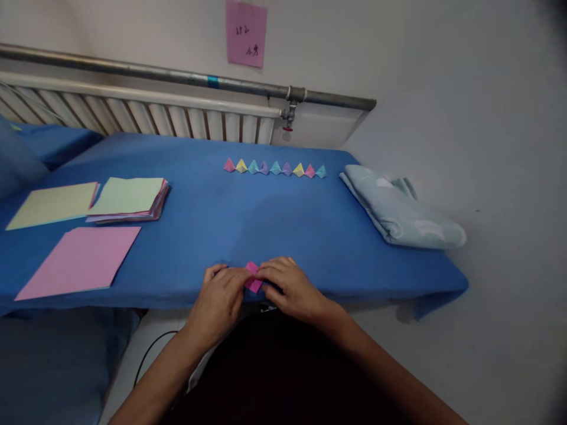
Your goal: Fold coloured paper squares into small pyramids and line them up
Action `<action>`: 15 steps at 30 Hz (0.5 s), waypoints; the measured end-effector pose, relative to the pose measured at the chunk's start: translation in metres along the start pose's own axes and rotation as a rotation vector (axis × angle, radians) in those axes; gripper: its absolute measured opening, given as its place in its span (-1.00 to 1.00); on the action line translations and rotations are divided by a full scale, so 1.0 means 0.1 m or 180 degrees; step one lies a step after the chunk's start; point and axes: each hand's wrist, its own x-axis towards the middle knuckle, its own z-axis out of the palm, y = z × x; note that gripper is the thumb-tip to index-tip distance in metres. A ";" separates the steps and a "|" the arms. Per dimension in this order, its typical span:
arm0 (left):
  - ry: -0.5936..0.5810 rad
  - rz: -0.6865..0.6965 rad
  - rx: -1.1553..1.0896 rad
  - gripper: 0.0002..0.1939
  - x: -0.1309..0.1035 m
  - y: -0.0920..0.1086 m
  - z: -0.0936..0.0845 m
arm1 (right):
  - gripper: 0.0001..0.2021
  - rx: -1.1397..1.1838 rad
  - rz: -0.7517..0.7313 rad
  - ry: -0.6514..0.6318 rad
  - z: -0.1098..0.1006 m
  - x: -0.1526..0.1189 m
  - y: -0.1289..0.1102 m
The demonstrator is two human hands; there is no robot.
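Note:
A small folded piece of bright pink paper (254, 284) lies at the front edge of the blue-covered table, between my two hands. My left hand (222, 295) holds its left side, with the fingers bent over it. From the right, my right hand (290, 288) grips the same paper with curled fingers and the thumb below. The fingers hide part of the paper's folds. Farther back stands a row of several small folded paper shapes (276, 168) in pink, yellow, teal and purple.
On the left are a stack of coloured paper (128, 198), pink sheets (82, 260) and yellow sheets (55, 203). A folded light-blue blanket (403, 212) lies on the right. Behind the blue cloth (186, 159) are a radiator (177, 121) and a metal pipe (168, 74).

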 end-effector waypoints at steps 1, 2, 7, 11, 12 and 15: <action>0.0046 0.0029 0.0024 -0.64 -0.01 -0.01 0.01 | -0.77 -0.0004 0.0013 0.0000 0.00 0.00 0.00; 0.0108 0.0052 0.0049 -0.65 -0.01 -0.02 0.01 | -0.78 -0.0002 0.0010 0.0009 0.01 0.00 0.01; 0.0239 0.0049 0.0093 -0.76 -0.03 -0.04 0.01 | -0.81 -0.0029 -0.0038 0.0056 0.01 0.00 0.02; 0.0196 0.0041 0.0064 -0.78 -0.02 -0.04 -0.01 | -0.81 -0.0062 -0.0013 0.0092 0.03 0.00 0.03; 0.0187 0.0039 0.0063 -0.78 -0.01 -0.05 -0.01 | -0.81 -0.0055 -0.0014 0.0093 0.03 0.00 0.04; 0.0183 0.0035 0.0069 -0.80 0.00 -0.05 -0.01 | -0.82 -0.0026 -0.0038 0.0109 0.04 0.00 0.05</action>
